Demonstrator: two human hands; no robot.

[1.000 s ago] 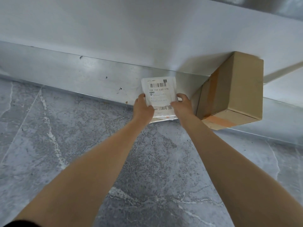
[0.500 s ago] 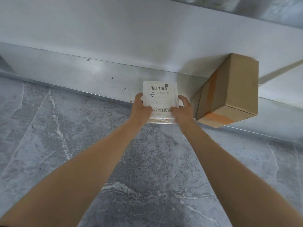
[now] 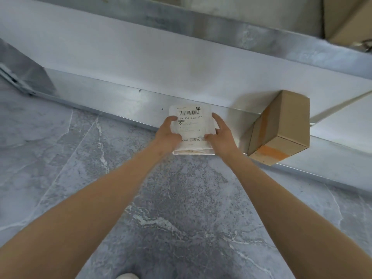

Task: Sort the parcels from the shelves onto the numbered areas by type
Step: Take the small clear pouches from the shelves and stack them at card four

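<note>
At the front lip of the low grey metal shelf (image 3: 120,63), the flat white barcode-labelled parcel (image 3: 190,125) is held at both sides; the left hand (image 3: 168,135) curls its fingers round the left edge; the right hand (image 3: 221,137) pinches the right edge, thumb in front; a brown orange-taped cardboard box (image 3: 281,125) sits just beside.
</note>
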